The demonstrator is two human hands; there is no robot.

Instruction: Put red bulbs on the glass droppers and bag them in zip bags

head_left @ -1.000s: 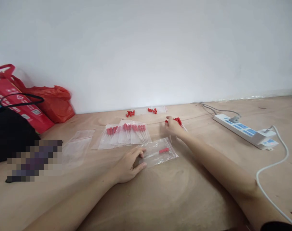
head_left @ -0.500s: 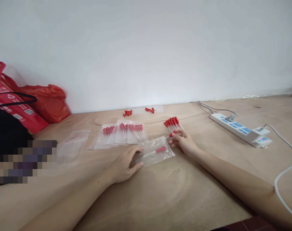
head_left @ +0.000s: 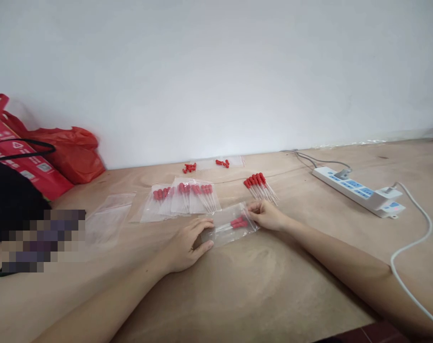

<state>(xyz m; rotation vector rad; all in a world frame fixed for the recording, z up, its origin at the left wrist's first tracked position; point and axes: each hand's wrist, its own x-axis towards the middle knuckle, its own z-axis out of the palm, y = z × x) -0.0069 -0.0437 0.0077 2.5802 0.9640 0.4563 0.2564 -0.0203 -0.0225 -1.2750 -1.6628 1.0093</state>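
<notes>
A clear zip bag (head_left: 225, 238) lies on the table between my hands, with two red-bulbed droppers (head_left: 238, 222) inside it. My left hand (head_left: 191, 243) holds the bag's left end, thumb and fingers curved around it. At the bag's right mouth, my right hand (head_left: 264, 214) is closed, its fingertips on the edge close to the red bulbs. Just beyond that hand is a fanned row of loose droppers (head_left: 255, 181). Behind my left hand, several filled zip bags (head_left: 182, 197) overlap, each with red-bulbed droppers in it.
Flat bags (head_left: 109, 214) lie to the left. Loose red bulbs (head_left: 189, 167) sit on plastic near the wall. A white power strip (head_left: 355, 188) with a trailing cable (head_left: 398, 247) is at right. Red bags (head_left: 69, 152) and a black item (head_left: 16, 200) stand at far left.
My right hand has moved slightly left and down to the bag's mouth. The dropper it held has gone into the bag, where two bulbs now show instead of one.
</notes>
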